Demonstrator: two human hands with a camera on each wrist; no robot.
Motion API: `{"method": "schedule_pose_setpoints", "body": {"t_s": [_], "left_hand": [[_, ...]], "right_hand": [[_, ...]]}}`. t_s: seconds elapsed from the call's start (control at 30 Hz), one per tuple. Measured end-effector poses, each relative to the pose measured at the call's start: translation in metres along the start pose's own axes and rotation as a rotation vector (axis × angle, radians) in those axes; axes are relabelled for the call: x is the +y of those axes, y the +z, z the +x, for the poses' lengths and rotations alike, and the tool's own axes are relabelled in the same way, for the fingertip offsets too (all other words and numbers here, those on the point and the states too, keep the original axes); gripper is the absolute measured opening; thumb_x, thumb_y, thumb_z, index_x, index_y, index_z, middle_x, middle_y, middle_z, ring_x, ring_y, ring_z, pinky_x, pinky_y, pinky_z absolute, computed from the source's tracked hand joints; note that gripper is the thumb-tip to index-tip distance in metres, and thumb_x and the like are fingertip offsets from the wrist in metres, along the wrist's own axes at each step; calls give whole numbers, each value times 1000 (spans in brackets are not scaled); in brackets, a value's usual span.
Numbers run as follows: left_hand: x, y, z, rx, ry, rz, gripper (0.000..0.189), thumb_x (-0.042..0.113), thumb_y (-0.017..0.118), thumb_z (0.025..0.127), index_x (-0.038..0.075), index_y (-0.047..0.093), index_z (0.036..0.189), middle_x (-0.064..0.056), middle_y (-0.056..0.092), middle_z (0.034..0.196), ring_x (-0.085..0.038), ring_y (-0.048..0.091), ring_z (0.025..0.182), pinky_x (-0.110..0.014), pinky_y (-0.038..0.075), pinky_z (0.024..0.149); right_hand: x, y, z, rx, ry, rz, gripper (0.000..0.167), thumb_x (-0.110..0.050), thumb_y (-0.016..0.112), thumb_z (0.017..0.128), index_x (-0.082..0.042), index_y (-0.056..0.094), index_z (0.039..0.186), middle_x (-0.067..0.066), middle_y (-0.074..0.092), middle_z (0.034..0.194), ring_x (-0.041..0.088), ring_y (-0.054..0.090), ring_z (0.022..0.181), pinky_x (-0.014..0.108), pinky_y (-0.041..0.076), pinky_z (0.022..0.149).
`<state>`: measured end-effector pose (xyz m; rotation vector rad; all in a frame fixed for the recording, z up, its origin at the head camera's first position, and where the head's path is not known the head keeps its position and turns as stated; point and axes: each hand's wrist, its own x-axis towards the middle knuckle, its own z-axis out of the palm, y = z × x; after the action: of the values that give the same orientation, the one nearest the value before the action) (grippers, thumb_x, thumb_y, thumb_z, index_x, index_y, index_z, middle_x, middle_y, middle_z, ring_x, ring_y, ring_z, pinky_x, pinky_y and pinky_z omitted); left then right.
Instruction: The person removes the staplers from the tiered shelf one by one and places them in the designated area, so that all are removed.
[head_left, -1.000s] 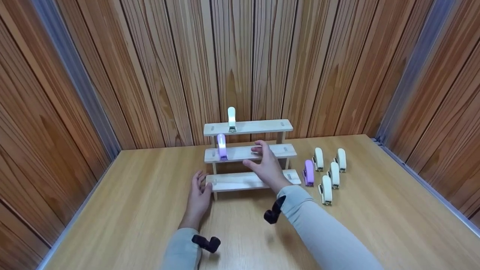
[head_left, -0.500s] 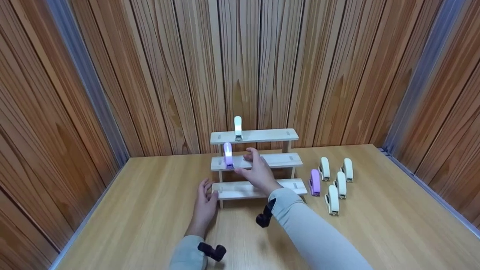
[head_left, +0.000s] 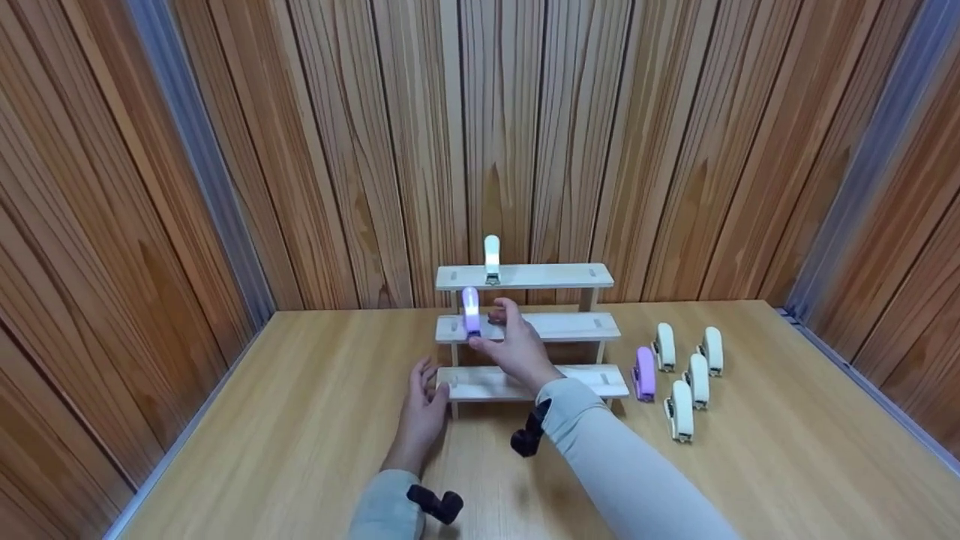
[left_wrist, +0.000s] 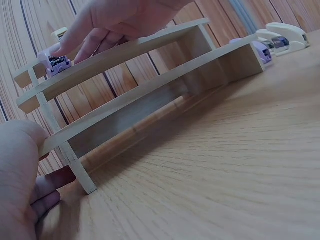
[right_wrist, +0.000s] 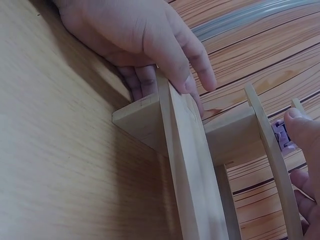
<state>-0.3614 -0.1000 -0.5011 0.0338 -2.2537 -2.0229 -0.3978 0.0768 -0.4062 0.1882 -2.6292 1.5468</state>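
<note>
A three-tier wooden display stand [head_left: 555, 326] rises in steps on the table. My left hand [head_left: 421, 409] grips the left end of its lowest shelf, thumb on the board and fingers around by the leg. On the middle shelf a purple stapler [head_left: 471, 313] stands upright near the left end. My right hand [head_left: 517, 349] reaches over that shelf with fingers spread loosely. Its thumb [left_wrist: 75, 37] is right at the front of the purple stapler, and the other fingers extend beside it. A white stapler [head_left: 492, 259] stands upright on the top shelf, left of the middle.
To the right of the stand, a second purple stapler [head_left: 643, 373] and several white staplers [head_left: 679, 411] stand on the wooden table [head_left: 315, 420]. A wood-panelled wall [head_left: 390, 150] closes off the back, with side walls left and right.
My right hand has moved left along the middle shelf, up to the purple stapler. My left hand keeps its grip on the stand. The head view has shifted, so the scene sits further right.
</note>
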Motion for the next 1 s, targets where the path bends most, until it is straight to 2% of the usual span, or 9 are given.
{"method": "schedule_pose_setpoints", "body": {"t_s": [0.23, 0.47, 0.7, 1.0], "left_hand": [[-1, 3, 1, -9, 5, 26, 60, 21, 52, 106, 19, 24, 159, -12, 39, 159, -32, 37, 145, -53, 33, 117], [-2, 4, -1, -6, 66, 12, 58, 14, 52, 105, 12, 26, 157, -18, 40, 157, -35, 39, 143, -52, 34, 116], [-4, 3, -2, -10, 34, 19, 58, 18, 52, 105, 16, 25, 157, -15, 40, 158, -34, 39, 143, -53, 34, 116], [-2, 0, 0, -5, 26, 11, 58, 22, 53, 105, 20, 26, 157, -11, 39, 159, -31, 33, 148, -52, 30, 119]], "right_hand": [[3, 1, 2, 25, 7, 23, 82, -31, 80, 87, -24, 33, 153, 5, 50, 150, 28, 43, 141, 52, 29, 119], [3, 7, 5, 61, -40, -6, 80, -28, 81, 87, -17, 34, 152, 9, 53, 147, 29, 46, 139, 49, 30, 119], [2, 14, 7, 97, -34, -46, 78, -30, 81, 86, -17, 38, 150, 5, 58, 142, 27, 50, 135, 49, 34, 116], [-2, 21, 11, 104, -63, -29, 74, -26, 81, 86, -20, 40, 148, 5, 61, 136, 28, 52, 130, 50, 36, 114]]}}
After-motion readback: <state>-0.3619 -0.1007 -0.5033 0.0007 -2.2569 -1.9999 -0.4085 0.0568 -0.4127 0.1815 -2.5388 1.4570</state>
